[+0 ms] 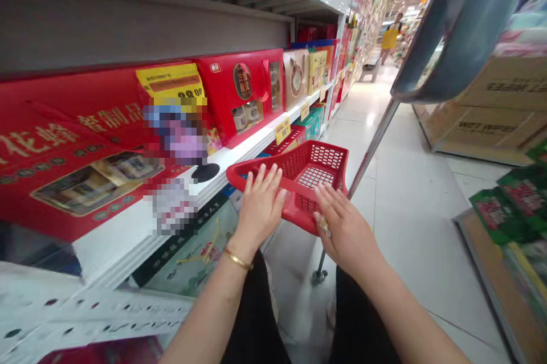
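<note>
A red plastic mesh basket (314,182) sits tilted between my two hands, its narrow end pointing left toward the shelf. My left hand (258,207) presses its spread fingers against the near left side of the rim, with a gold bangle on the wrist. My right hand (346,233) grips the right side of the rim. A small pale object may lie under its fingers, though I cannot tell what it is.
Red gift boxes (239,96) fill the white shelf (128,244) on the left, beside yellow price tags and pixelated patches. A metal pole (371,147) rises at right. Wet-wipes cartons (482,125) and green packets (504,210) stand at right. A person in yellow (390,39) stands far down the tiled aisle.
</note>
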Motion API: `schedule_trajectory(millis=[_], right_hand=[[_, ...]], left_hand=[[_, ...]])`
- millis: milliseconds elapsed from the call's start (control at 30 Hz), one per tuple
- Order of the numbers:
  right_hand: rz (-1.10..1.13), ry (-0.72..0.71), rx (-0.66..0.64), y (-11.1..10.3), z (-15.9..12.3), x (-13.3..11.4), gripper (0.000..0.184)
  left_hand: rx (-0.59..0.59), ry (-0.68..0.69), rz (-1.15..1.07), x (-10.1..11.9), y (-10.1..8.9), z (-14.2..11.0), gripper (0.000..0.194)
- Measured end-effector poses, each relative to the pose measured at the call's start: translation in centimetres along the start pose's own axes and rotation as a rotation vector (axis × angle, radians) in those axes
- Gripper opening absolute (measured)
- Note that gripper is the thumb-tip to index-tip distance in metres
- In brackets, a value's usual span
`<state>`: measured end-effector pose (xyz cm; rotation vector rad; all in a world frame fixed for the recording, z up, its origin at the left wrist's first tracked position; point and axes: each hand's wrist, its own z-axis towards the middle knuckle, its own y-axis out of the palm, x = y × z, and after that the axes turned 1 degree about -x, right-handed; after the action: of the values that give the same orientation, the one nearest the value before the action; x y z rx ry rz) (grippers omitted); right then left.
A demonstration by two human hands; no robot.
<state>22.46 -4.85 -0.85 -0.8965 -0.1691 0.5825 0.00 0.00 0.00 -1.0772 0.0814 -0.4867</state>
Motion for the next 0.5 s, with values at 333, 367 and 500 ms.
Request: schedule_trajectory(millis=[333, 367, 500], right_hand=[[-0.031, 0.014, -0.062, 0.2, 1.3, -2.7, 0.049], [-0.038, 0.025, -0.064, 0.1, 1.3, -2.8, 0.05], [-0.069, 0.062, -0.065, -0.7, 0.4, -2.0, 0.05]], left_hand=[[0.046, -0.016, -0.015, -0.1, 0.6, -0.1, 0.052], [0.046, -0.014, -0.015, -0.2, 0.6, -0.1, 0.052], [0.047, -0.012, -0.007, -0.1, 0.4, -0.1, 0.052]])
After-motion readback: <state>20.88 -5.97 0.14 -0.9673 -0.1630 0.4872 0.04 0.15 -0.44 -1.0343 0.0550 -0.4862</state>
